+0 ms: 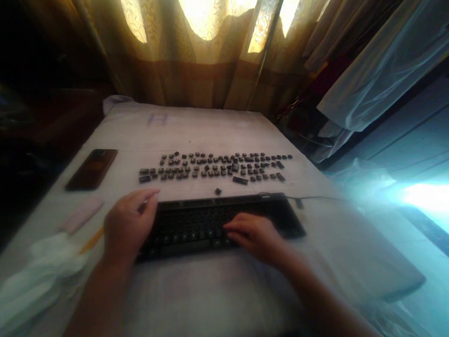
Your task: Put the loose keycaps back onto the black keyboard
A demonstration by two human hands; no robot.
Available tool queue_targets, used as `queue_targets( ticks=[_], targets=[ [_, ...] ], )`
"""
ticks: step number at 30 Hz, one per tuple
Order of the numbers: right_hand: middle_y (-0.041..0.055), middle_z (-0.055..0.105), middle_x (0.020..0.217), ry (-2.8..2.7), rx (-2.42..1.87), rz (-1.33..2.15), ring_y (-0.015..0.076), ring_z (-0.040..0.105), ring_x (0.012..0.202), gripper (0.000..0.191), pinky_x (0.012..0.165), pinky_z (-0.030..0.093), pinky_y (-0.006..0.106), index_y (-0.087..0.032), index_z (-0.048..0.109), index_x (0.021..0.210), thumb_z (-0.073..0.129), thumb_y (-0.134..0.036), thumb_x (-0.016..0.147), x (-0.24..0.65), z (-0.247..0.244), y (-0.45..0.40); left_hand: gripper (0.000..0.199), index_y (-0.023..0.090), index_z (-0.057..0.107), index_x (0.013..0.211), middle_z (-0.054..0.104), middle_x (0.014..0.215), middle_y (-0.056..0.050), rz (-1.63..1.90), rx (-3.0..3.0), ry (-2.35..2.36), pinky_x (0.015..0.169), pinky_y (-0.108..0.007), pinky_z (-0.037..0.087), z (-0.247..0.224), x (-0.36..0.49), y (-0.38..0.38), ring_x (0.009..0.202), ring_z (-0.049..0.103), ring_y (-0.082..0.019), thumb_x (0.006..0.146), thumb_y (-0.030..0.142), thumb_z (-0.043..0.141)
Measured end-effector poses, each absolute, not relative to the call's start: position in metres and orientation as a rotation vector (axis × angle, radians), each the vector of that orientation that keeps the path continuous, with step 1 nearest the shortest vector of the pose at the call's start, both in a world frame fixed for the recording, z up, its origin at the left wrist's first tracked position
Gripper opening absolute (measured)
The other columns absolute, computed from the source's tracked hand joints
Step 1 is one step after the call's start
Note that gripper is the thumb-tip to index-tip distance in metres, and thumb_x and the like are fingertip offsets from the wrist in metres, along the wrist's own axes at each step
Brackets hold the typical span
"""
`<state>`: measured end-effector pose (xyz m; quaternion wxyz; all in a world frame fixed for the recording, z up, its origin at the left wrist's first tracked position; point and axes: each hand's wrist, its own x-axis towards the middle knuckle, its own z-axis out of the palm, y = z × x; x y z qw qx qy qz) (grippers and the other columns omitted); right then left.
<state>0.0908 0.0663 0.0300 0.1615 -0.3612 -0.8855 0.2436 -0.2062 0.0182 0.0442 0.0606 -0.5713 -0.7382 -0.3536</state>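
Note:
A black keyboard [184,248] lies across the cloth-covered surface, with keys visible in its lower rows. Over its left end is my left hand [128,223], fingers curled and thumb tip against the forefinger; whatever is between them is hidden. My right hand [257,234] rests over the keys right of the middle, fingertips drawn together in a pinch. Anything in that pinch is too small or blurred to make out. Behind the keyboard, many loose black keycaps [222,172] lie in rough rows. A single keycap [217,191] sits closer to the keyboard's back edge.
A dark phone [92,169] lies at the left. Nearer me are a pinkish block [81,214], an orange stick-like thing [91,240] and a crumpled whitish plastic bag [32,282]. A cable [318,197] runs off right. Curtains [207,69] hang behind.

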Motion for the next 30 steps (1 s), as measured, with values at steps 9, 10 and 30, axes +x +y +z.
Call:
queue_targets(
  ticks=[9, 10, 30],
  targets=[
    [0.0034, 0.075, 0.098, -2.589, -1.191, 0.655, 0.0171, 0.071, 0.086, 0.021, 0.078, 0.054, 0.027, -0.026, 0.079, 0.104, 0.069, -0.018, 0.087, 0.085, 0.04, 0.065, 0.035, 0.023, 0.076, 0.098, 0.078, 0.103, -0.005, -1.049, -1.736, -2.23, 0.087, -0.037, 0.056, 0.042, -0.204, 0.017, 0.095, 0.073, -0.026, 0.091, 0.042, 0.047],
    [0.0033, 0.075, 0.098, -2.613, -1.202, 0.639, 0.0172, 0.071, 0.086, 0.021, 0.077, 0.054, 0.028, -0.026, 0.079, 0.103, 0.069, -0.018, 0.087, 0.083, 0.043, 0.065, 0.035, 0.023, 0.076, 0.097, 0.078, 0.103, -0.005, -1.054, -1.735, -2.228, 0.087, -0.036, 0.056, 0.042, -0.204, 0.017, 0.095, 0.073, -0.026, 0.091, 0.042, 0.047],
    [0.0064, 0.076, 0.095, -2.355, -1.074, 0.674, 0.0178, 0.071, 0.087, 0.021, 0.079, 0.056, 0.029, -0.021, 0.077, 0.099, 0.058, -0.015, 0.092, 0.098, 0.037, 0.067, 0.035, 0.023, 0.076, 0.098, 0.078, 0.102, -0.006, -1.043, -1.752, -2.253, 0.086, -0.037, 0.056, 0.042, -0.203, 0.018, 0.095, 0.073, -0.027, 0.091, 0.041, 0.047]
  ],
)
